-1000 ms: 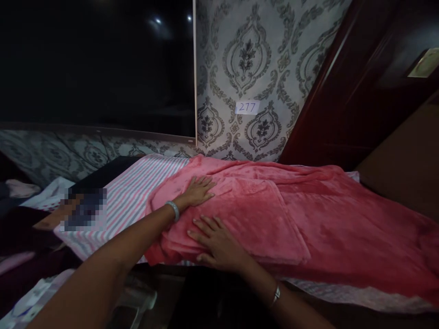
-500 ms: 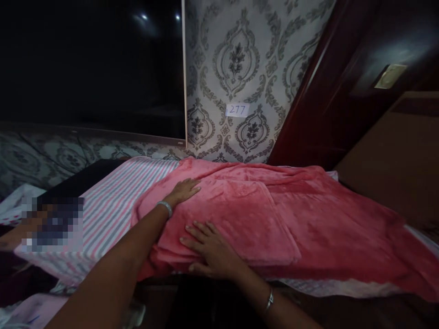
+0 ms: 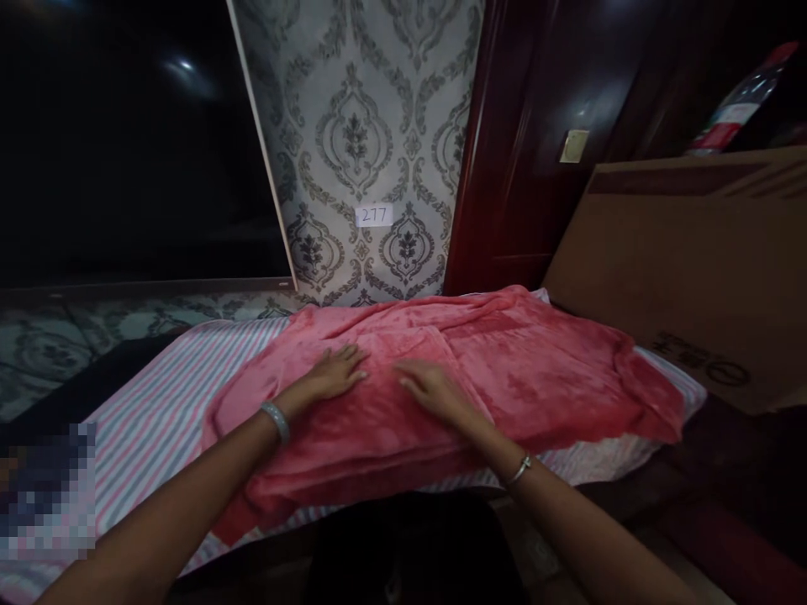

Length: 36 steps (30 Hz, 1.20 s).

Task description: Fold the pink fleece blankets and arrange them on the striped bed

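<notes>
A pink fleece blanket (image 3: pixel 517 370) lies spread and partly folded over a pink, grey and white striped sheet (image 3: pixel 164 403) on a low surface. My left hand (image 3: pixel 334 374) rests flat on the blanket's left part, fingers stretched out, a pale bangle on the wrist. My right hand (image 3: pixel 432 391) lies flat on the blanket just to the right of it, fingers extended, a thin bracelet on the wrist. Neither hand holds anything.
Patterned grey wallpaper with a small "277" label (image 3: pixel 374 215) is behind. A dark screen (image 3: pixel 126 151) fills the upper left, a dark red wooden door (image 3: pixel 523 151) stands at the right, and a large cardboard box (image 3: pixel 687 260) leans at the far right. A blurred patch (image 3: pixel 44 491) sits at lower left.
The view has swung right. My right hand has slid from the blanket's near edge up onto its top, beside my left hand, which stays flat on the blanket.
</notes>
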Available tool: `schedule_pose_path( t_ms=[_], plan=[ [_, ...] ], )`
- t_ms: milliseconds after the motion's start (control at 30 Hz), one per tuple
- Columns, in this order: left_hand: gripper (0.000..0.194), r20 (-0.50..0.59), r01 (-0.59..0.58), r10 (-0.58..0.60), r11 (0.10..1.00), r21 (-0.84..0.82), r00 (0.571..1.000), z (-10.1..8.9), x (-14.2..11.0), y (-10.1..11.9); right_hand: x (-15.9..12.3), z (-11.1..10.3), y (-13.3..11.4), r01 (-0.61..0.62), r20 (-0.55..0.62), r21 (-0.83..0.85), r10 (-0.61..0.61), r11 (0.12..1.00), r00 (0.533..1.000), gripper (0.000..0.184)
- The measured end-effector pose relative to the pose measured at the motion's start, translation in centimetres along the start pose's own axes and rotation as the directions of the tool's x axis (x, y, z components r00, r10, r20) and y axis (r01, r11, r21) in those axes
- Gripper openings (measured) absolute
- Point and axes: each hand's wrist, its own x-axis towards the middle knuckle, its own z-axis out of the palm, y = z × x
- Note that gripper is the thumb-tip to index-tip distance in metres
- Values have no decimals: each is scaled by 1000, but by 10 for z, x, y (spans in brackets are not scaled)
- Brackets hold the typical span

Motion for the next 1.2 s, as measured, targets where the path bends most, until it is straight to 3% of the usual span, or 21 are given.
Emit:
schedule_pose_path(
  t_ms=[67,167,300,467,567,667,833,1033,1200],
  plan=[
    [70,-21,-63,62,998,-27,998,5,20,22,5,-8,29,-153,-65,-91,147,984,987,47],
    [65,-104,-77,72,996,-36,992,13,54,58,18,-6,57,-286,-60,-232,280,930,958,56],
    [59,-193,-32,26,999,-26,981,34,77,98,24,16,69,-328,-12,-335,344,883,939,58],
    [58,-254,-22,27,1000,23,967,61,74,109,11,36,72,-320,-21,-345,333,883,943,55],
    [57,-283,-37,45,999,34,958,63,73,104,7,36,72,-336,-32,-326,345,884,938,54],
    [59,-237,-15,25,999,46,971,55,72,92,9,34,71,-339,-31,-322,348,884,937,53],
    [64,-116,147,-135,983,106,984,35,46,47,10,33,69,-369,-27,-317,380,874,925,53],
    [64,-76,402,-395,908,114,915,27,-10,-9,9,32,68,-374,-12,-315,390,872,921,53],
    [63,-110,439,-428,892,111,897,23,-26,-17,17,19,62,-394,62,-314,433,864,899,54]
  ],
)
